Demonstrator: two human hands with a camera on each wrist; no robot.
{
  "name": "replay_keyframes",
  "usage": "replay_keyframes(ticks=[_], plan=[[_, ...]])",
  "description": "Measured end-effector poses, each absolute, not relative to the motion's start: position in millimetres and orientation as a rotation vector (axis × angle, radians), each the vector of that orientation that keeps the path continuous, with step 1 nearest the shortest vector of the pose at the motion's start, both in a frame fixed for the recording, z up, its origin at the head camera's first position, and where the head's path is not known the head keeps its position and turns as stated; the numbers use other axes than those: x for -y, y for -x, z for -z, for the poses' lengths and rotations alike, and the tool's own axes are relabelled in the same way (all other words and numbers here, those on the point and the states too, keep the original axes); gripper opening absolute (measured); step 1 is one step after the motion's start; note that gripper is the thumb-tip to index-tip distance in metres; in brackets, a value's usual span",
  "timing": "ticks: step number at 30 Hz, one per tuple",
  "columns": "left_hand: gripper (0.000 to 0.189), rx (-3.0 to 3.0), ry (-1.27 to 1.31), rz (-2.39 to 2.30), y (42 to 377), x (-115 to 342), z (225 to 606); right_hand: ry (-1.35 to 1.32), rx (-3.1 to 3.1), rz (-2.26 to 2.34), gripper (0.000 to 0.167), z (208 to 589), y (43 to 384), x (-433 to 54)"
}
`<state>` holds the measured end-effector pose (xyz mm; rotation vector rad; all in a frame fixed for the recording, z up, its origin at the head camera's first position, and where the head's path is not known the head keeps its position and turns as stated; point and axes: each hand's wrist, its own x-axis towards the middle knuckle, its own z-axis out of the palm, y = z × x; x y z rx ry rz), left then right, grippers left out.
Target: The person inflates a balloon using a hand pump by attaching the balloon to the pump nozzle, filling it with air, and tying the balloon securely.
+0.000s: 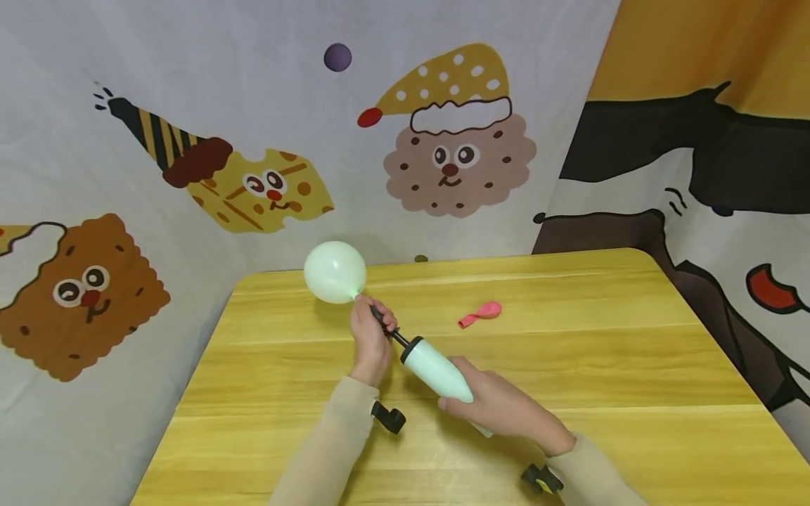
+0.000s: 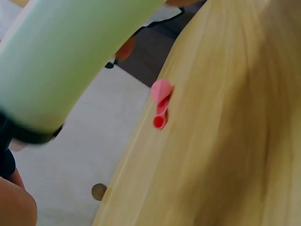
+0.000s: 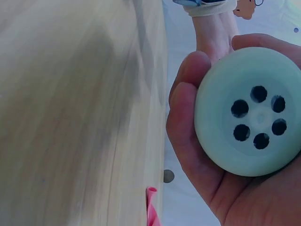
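Note:
A pale green balloon (image 1: 335, 272), partly inflated, sits at the tip of a hand pump (image 1: 438, 370) with a mint-green barrel and black rod. My left hand (image 1: 371, 337) grips the pump's black handle end and pinches the balloon's neck there. Around the barrel curl the fingers of my right hand (image 1: 506, 404). The right wrist view shows the pump's round end cap (image 3: 249, 113), pierced by several dark holes, in that hand. A limp pink balloon (image 1: 480, 314) lies on the table beyond the pump; it appears in both wrist views too.
The wood-grain table (image 1: 266, 393) has rounded far corners. Behind it hangs a light cloth (image 1: 354, 183) printed with cartoon biscuits, and another cloth with dark shapes is at the right. A black strap piece (image 1: 389, 417) sits at my left wrist.

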<state>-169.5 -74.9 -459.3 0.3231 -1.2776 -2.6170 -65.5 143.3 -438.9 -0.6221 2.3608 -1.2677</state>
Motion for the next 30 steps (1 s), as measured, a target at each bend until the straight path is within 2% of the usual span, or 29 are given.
replay_keyframes(ticks=[8, 16, 21, 30], plan=[[0.044, 1.312, -0.366, 2.644, 160, 59, 467, 0.571, -2.380, 1.268, 0.068, 442, 74, -136], [0.045, 1.316, -0.376, 2.610, 158, 60, 471, 0.544, -2.374, 1.289, 0.072, 447, 69, -137], [0.046, 1.277, -0.345, 2.598, 167, 65, 464, 0.560, -2.402, 1.271, 0.069, 441, 63, -149], [0.039, 1.113, -0.336, 2.537, 192, 99, 442, 0.650, -2.402, 1.247, 0.060, 432, 45, -183]])
